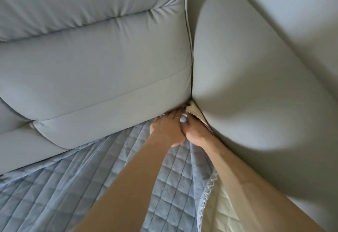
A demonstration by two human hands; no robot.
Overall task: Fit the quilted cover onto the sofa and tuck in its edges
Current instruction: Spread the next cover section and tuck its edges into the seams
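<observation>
The grey-blue quilted cover [87,187] lies over the sofa seat, creased in long folds that run toward the corner. My left hand [165,128] lies flat on the cover, its straight fingers pushed into the gap under the back cushion [95,70]. Touching it on the right, my right hand [196,133] presses the cover into the crevice along the armrest [256,89]. A fold of the cover's cream underside [193,111] bulges out of the corner just above the fingers. The fingertips of both hands are hidden in the gap.
The cover's right edge, with its white lace trim [207,189], is turned over by my right forearm and shows the cream quilted underside [226,213]. A second back cushion [11,118] sits at the far left.
</observation>
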